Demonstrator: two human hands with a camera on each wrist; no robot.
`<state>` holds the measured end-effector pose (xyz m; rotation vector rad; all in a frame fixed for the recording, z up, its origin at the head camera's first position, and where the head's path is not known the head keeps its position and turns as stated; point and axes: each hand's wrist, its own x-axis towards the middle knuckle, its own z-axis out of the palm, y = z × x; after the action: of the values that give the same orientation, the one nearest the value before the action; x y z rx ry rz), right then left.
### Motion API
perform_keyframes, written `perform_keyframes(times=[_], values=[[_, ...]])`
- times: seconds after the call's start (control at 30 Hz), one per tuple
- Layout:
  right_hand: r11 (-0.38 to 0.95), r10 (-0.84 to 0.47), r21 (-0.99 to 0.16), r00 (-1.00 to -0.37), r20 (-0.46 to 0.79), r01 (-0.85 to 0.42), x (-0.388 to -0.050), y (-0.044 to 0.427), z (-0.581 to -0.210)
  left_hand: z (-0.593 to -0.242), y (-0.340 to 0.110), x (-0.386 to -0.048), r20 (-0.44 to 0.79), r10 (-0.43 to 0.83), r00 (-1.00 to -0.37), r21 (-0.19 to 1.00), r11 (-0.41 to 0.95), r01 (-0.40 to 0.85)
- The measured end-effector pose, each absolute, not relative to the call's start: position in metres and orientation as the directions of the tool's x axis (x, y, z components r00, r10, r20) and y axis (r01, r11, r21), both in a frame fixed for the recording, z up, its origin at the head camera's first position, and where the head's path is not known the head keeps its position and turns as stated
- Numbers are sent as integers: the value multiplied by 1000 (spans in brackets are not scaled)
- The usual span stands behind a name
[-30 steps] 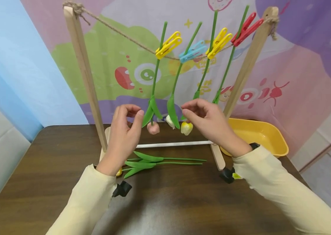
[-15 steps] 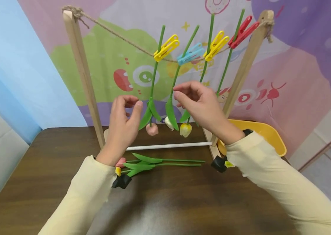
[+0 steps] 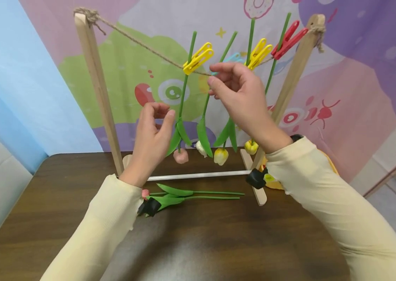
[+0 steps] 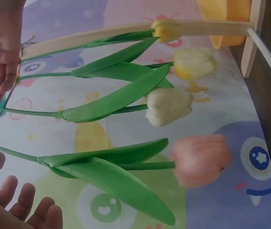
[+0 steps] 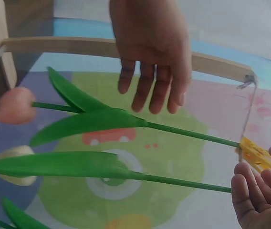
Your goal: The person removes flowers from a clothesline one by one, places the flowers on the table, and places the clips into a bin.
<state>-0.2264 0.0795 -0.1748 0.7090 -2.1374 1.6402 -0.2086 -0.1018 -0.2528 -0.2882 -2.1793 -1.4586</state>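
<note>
Several artificial tulips hang upside down from a twine line, each stem held by a clothespin. From left they are a pink tulip point(image 3: 181, 156), a white tulip point(image 3: 201, 148), a pale yellow tulip point(image 3: 221, 156) and a yellow tulip point(image 3: 251, 147). My right hand point(image 3: 241, 93) is raised before the light blue clothespin point(image 3: 234, 57), partly covering it, fingers loosely bent; no object shows in its grasp. Beside the pink tulip's leaves, my left hand point(image 3: 154, 132) hovers with relaxed fingers and holds nothing. The yellow clothespin point(image 5: 259, 155) lies near my right fingers in the right wrist view.
Wooden posts point(image 3: 94, 78) carry the twine, with a white rod point(image 3: 198, 175) joining their feet. Loose tulips point(image 3: 175, 191) lie on the brown table point(image 3: 198, 242), blooms partly behind my left wrist. A yellow basin point(image 4: 226, 19) stands by the right post, mostly hidden behind my right sleeve.
My right hand has risen from beside the tulip blooms to the light blue clothespin. The left hand has also risen slightly. The tulips still hang from their clothespins.
</note>
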Motion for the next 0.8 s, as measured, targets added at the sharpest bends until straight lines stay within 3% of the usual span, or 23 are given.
perform_keyframes(times=[0.37,0.8], values=[[281,-159,-821,-867,472,-498,-227,77,-146,-238,-89,-220,499,-82,-863,829,336,447],[517,-231,-764,-922,309,-386,-227,77,-121,-227,-78,-231,487,-51,-872,839,304,451]])
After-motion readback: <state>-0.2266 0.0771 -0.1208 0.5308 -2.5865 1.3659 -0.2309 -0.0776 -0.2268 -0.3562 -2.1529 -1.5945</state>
